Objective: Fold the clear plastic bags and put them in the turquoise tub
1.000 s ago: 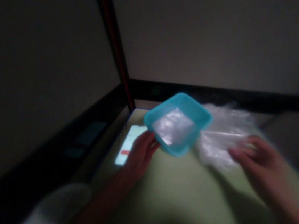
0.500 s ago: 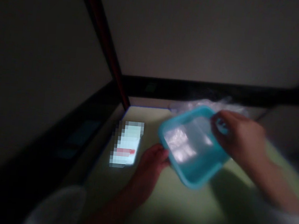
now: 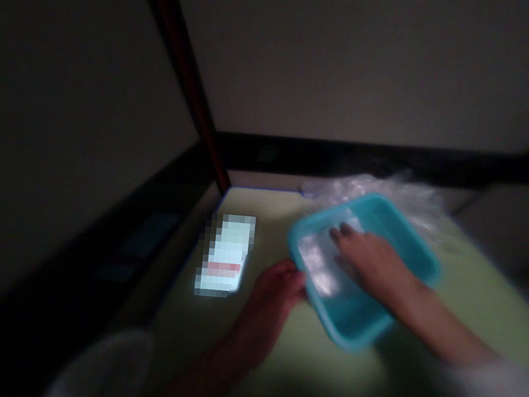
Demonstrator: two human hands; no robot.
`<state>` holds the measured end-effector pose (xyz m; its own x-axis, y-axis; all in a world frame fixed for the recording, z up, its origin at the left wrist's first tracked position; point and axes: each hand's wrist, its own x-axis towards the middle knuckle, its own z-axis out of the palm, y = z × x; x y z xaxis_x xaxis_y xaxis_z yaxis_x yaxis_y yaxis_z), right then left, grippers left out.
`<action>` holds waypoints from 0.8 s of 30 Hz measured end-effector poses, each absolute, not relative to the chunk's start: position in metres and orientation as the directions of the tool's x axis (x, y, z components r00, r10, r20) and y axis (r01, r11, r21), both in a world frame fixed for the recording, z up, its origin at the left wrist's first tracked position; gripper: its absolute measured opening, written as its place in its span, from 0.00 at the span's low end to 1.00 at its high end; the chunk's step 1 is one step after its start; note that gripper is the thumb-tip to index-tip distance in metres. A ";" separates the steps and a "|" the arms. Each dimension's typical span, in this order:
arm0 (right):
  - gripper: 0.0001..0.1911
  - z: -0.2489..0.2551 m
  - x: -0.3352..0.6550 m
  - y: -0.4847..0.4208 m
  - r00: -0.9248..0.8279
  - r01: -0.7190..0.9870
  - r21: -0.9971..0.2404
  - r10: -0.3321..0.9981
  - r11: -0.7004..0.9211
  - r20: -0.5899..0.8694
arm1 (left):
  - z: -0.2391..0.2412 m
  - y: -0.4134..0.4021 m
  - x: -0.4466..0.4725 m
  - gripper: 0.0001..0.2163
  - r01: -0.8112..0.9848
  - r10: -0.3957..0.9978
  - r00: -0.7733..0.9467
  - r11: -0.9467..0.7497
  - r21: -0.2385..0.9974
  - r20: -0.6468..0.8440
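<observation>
A turquoise plastic basket (image 3: 359,333) is tilted slightly above the pale green surface. My left hand (image 3: 279,286) is closed on its left rim. Inside the basket, shiny clear plastic packets (image 3: 318,268) lie toward the left side; their contents are too blurred to make out. My right hand (image 3: 370,260) reaches over the right side into the basket. Its fingers are stretched out, with the tips at the packets, and nothing is seen held in them. Part of the basket floor is hidden beneath this hand.
A lit phone (image 3: 226,257) with a pixelated screen lies left of my left hand. Crumpled clear plastic (image 3: 408,192) sits behind the basket, near the wall. A dark band (image 3: 268,152) runs along the wall. The room is dim.
My right hand has moved left from the basket's far right rim to the packets inside. The basket has shifted slightly right and down, with my left hand still on its rim.
</observation>
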<state>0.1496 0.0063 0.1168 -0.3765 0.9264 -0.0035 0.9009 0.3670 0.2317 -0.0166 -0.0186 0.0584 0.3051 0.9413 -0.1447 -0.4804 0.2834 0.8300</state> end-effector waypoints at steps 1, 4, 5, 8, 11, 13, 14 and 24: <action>0.17 0.116 0.151 0.006 -0.387 0.900 0.218 0.922 0.378 0.002 | 0.058 -0.019 -0.017 0.09 -0.483 0.942 0.300 0.286 0.828 -0.150; 0.17 0.114 0.155 0.007 -0.419 0.895 0.187 0.907 0.406 0.036 | 0.056 -0.019 -0.017 0.09 -0.489 0.942 0.298 0.288 0.824 -0.152; 0.17 0.113 0.155 0.007 -0.423 0.894 0.181 0.905 0.410 0.044 | 0.056 -0.019 -0.017 0.09 -0.490 0.942 0.300 0.286 0.824 -0.149; 0.18 0.112 0.156 0.010 -0.403 0.904 0.178 0.913 0.388 0.059 | 0.057 -0.019 -0.016 0.09 -0.482 0.942 0.300 0.286 0.828 -0.150; 0.16 0.110 0.157 0.013 -0.393 0.914 0.143 0.917 0.381 0.069 | 0.058 -0.018 -0.016 0.10 -0.475 0.942 0.298 0.288 0.832 -0.157; 0.14 0.108 0.160 0.013 -0.405 0.912 0.100 0.911 0.397 0.082 | 0.057 -0.017 -0.016 0.11 -0.476 0.941 0.300 0.290 0.830 -0.156; 0.14 0.107 0.162 0.012 -0.414 0.910 0.084 0.906 0.407 0.091 | 0.057 -0.017 -0.016 0.11 -0.479 0.941 0.301 0.289 0.829 -0.154; 0.21 0.097 0.189 0.010 -0.428 0.899 -0.054 0.899 0.434 0.095 | 0.060 -0.016 -0.016 0.10 -0.501 0.946 0.287 0.283 0.818 -0.152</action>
<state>0.1894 0.0103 0.0974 -0.4285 0.8986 0.0945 0.8991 0.4344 -0.0539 -0.0164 -0.0155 0.0598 0.2867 0.9459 -0.1516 -0.5010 0.2829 0.8179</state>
